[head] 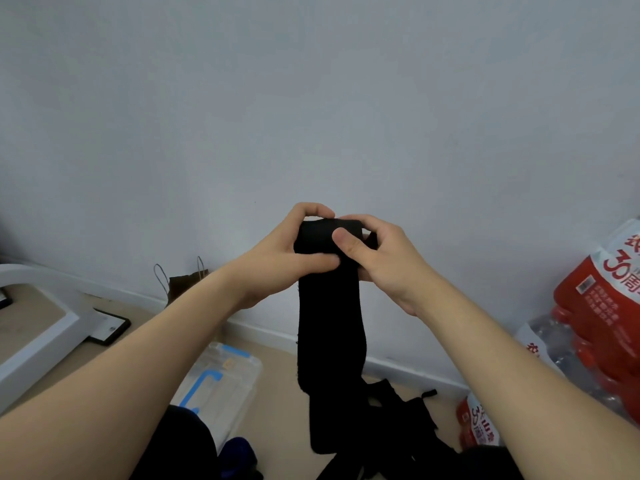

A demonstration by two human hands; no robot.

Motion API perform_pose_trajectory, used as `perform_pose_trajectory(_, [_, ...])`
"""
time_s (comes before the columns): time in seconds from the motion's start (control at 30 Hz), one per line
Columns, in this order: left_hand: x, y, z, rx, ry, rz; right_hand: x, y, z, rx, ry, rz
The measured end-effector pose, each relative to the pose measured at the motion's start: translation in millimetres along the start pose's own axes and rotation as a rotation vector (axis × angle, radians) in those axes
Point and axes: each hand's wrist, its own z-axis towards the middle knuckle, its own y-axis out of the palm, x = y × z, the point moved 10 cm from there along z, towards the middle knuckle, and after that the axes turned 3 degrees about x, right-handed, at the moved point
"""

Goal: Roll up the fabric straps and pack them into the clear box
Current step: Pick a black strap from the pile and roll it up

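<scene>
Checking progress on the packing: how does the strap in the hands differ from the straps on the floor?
The held strap is raised, gripped by the left hand and right hand, its top partly rolled, its tail hanging; the floor straps lie loose, unrolled, untouched. Both are black fabric, outside the clear box.

Two hands point(287, 252) point(384, 263), one held strap point(329, 327), one clear box point(225, 382).

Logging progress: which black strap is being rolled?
The strap hanging from the left hand and right hand, top end rolled; the other straps lie on the floor.

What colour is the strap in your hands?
The strap is plain black, clearest in head view.
</scene>
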Motion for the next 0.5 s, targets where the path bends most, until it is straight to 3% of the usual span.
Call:
perform_pose_trajectory(0.1, [-5, -3, -1, 0.013, -0.044, -0.046, -2, -1, -1, 0.002, -0.028, -0.003])
perform_pose_trajectory(0.2, [4, -10, 0, 0.048, 0.045, -0.022, -2, -2, -3, 0.018, -0.026, 0.082])
perform_pose_trajectory(0.4, [16, -19, -1, 0.113, 0.125, 0.05, 11, 11, -7, -0.096, 0.156, 0.168])
perform_pose_trajectory(0.5, [11, -16, -1, 0.089, 0.077, -0.014, 0, 9, -9, -0.098, 0.097, 0.24])
